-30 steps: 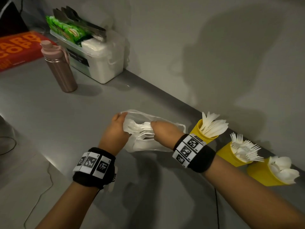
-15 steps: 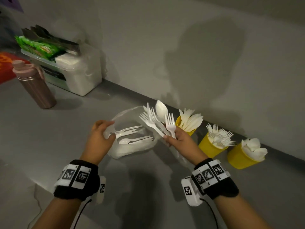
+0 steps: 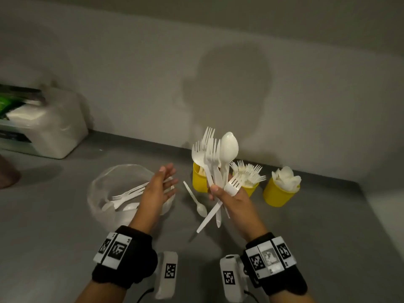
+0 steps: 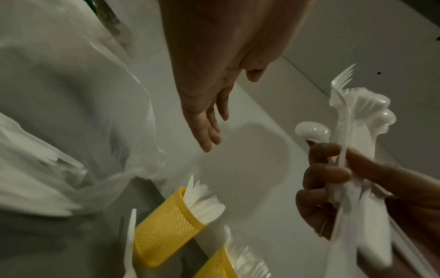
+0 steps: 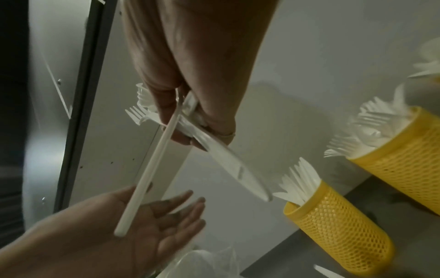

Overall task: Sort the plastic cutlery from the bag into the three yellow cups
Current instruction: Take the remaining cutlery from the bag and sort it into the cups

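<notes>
My right hand (image 3: 220, 190) grips a bunch of white plastic cutlery (image 3: 215, 158), forks, spoons and a knife, held upright in front of the three yellow cups. The left cup (image 3: 197, 179) holds knives, the middle cup (image 3: 251, 190) forks, the right cup (image 3: 276, 194) spoons. My left hand (image 3: 167, 182) hovers open over the clear plastic bag (image 3: 105, 193), which still holds some forks and spoons. One white spoon (image 3: 196, 201) lies on the table between the bag and the cups. In the right wrist view the fingers (image 5: 214, 120) curl round the handles near the knife cup (image 5: 338, 225).
A white lidded box (image 3: 50, 130) with green packets on top stands at the back left against the wall. The cups stand close to the wall (image 3: 284, 84). Grey tabletop (image 3: 306, 226) stretches in front of the cups.
My right hand has pulled a bunch of cutlery out of the bag and raised it upright. My left hand has let go of the bag and opened. One spoon now lies on the table.
</notes>
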